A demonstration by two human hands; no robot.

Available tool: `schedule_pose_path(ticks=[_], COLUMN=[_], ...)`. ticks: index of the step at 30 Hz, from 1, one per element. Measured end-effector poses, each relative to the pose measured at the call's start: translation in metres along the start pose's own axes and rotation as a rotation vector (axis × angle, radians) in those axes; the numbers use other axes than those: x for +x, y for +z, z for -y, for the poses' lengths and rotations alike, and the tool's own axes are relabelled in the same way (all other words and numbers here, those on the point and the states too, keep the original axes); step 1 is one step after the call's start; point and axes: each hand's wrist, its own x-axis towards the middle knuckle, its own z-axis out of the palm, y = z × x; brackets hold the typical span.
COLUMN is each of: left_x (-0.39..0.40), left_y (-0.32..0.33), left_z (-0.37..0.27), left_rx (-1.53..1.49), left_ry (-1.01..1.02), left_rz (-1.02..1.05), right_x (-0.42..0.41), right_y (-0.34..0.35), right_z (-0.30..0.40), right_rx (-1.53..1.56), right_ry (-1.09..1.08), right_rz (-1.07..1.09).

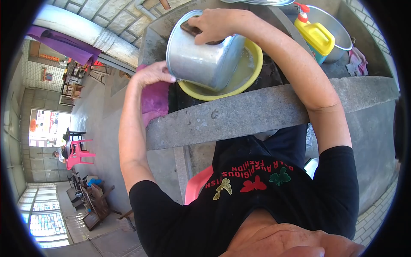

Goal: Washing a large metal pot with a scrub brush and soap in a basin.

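A silvery metal pot lies tilted on its side in a yellow basin of cloudy water, within a concrete sink. My left hand grips the pot's rim at the left, thumb on the near side. My right hand presses a brown scrubbing pad against the pot's upper side; the fingers partly cover the pad, whose exact kind I cannot tell. Beside my left hand, a pink-purple cloth hangs over the sink's left edge.
The right sink section holds a yellow pump bottle with a red top, a metal basin and a pink and white cloth. Metal lids rest at the top edge. Far left, a person is near a pink plastic chair.
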Motion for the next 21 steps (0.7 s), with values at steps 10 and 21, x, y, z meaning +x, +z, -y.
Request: schedule_pose_path(ticks=[10, 21], left_x=[0.133, 0.117], left_y=[-0.053, -0.020], left_z=[-0.113, -0.115], left_rx=[-0.267, -0.267], left_ry=[-0.128, 0.032], left_rz=[-0.671, -0.716], right_x=[0.030, 0.022], right_y=[0.001, -0.033], right_z=[-0.024, -0.072], right_rx=[-0.155, 0.232], right_ry=[-0.192, -0.009], right_rz=[-0.051, 0.234])
